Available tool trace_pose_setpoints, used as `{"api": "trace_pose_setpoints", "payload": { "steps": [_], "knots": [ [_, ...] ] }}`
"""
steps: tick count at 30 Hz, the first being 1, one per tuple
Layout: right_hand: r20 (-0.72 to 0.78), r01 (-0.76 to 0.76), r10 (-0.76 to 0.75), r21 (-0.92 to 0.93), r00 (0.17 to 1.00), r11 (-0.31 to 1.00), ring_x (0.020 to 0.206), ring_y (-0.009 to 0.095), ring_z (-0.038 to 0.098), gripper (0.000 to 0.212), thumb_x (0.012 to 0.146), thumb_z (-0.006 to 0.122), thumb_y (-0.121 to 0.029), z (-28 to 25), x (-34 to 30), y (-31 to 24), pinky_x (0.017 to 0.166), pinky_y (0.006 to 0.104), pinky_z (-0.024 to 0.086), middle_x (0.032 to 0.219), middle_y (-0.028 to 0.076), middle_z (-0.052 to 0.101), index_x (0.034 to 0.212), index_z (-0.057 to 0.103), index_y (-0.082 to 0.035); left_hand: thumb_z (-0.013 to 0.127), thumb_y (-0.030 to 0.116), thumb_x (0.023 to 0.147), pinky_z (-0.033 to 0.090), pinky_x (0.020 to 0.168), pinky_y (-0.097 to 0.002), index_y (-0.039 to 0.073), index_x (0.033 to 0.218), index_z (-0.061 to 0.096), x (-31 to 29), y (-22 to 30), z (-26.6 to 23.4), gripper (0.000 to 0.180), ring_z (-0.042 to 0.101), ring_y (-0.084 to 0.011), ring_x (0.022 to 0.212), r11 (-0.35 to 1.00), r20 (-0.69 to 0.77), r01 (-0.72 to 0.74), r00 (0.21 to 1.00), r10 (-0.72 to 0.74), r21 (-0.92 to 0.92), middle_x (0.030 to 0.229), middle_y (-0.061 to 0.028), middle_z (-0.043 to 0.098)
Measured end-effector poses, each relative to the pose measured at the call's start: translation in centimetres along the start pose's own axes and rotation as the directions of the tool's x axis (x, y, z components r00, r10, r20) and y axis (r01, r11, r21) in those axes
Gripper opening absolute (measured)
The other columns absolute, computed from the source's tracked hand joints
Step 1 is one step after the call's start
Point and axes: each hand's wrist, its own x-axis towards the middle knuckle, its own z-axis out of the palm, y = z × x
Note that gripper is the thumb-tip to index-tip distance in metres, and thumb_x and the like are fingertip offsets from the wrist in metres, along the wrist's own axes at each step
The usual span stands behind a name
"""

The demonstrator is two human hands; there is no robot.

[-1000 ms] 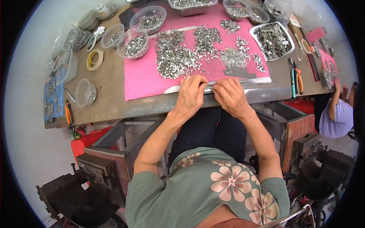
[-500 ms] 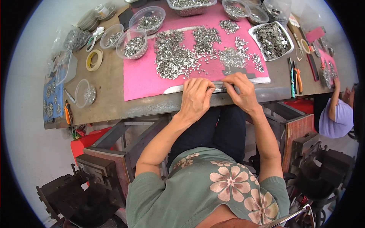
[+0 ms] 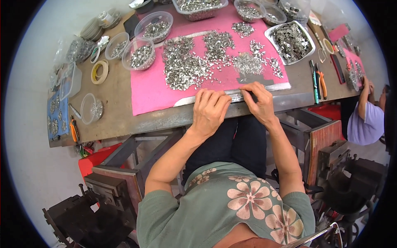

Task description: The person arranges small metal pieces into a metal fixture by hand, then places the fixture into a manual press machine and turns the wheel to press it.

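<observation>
At the table's front edge, a narrow silver metal strip [image 3: 236,98] lies between my two hands. My left hand [image 3: 209,110] is closed at the strip's left end, its knuckles up and fingers bent together. On the other end my right hand [image 3: 260,102] pinches with thumb and forefinger, the other fingers curled. My fingers hide both ends of the strip. Just beyond them, a pink mat [image 3: 151,93] bears loose heaps of small silver metal links [image 3: 188,70] and a pile of thin metal pins [image 3: 247,64], with a grey patch [image 3: 253,79] in front of the pins.
Clear round tubs [image 3: 138,54] of metal parts line the mat's far left. A white tray [image 3: 308,53] of parts stands right, near orange-handled pliers [image 3: 322,84]. Tape [image 3: 99,72] and a tipped tub [image 3: 92,108] lie left. Another person [image 3: 366,120] works far right.
The table and its contents sit slightly lower and more to the left in the picture. My left fingers have shifted a little on the strip; both hands stay at the table's edge.
</observation>
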Motion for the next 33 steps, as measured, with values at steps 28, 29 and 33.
{"api": "trace_pose_setpoints", "payload": {
  "steps": [28,29,33],
  "knots": [
    [0.034,-0.015,0.025,-0.254,0.999,0.967,0.093,0.038,0.064,0.016,0.087,0.067,-0.012,3.8,12.8,8.8,0.084,0.0488,0.051,0.091,0.021,0.065,0.094,0.07,0.002,0.073,0.012,0.086,0.037,0.095,-0.046,0.009,0.091,0.068,5.0,-5.4,0.3,0.008,0.057,-0.0264,0.094,0.987,0.284,-0.106,0.956,0.069,0.118,0.088,-0.0061,0.062],
    [0.04,-0.039,0.05,-0.25,0.998,0.967,0.093,0.038,0.064,0.016,0.087,0.067,-0.012,4.4,13.0,9.1,0.084,0.0488,0.051,0.091,0.021,0.065,0.094,0.07,0.002,0.072,0.011,0.087,0.037,0.094,-0.0456,0.009,0.092,0.068,5.0,-5.1,0.1,0.007,0.058,-0.0261,0.091,0.983,0.275,-0.112,0.959,0.068,0.145,0.088,-0.0055,0.063],
    [0.059,-0.052,0.065,-0.209,0.996,0.976,0.09,0.04,0.065,0.011,0.086,0.064,-0.008,4.4,14.5,9.1,0.082,0.0488,0.052,0.091,0.022,0.066,0.088,0.068,0.003,0.068,0.006,0.089,0.041,0.085,-0.0401,0.006,0.093,0.065,4.8,-4.6,-0.3,0.005,0.058,-0.0269,0.086,0.999,0.275,0.026,0.961,-0.018,-0.024,0.087,-0.0073,0.063]
  ]
}}
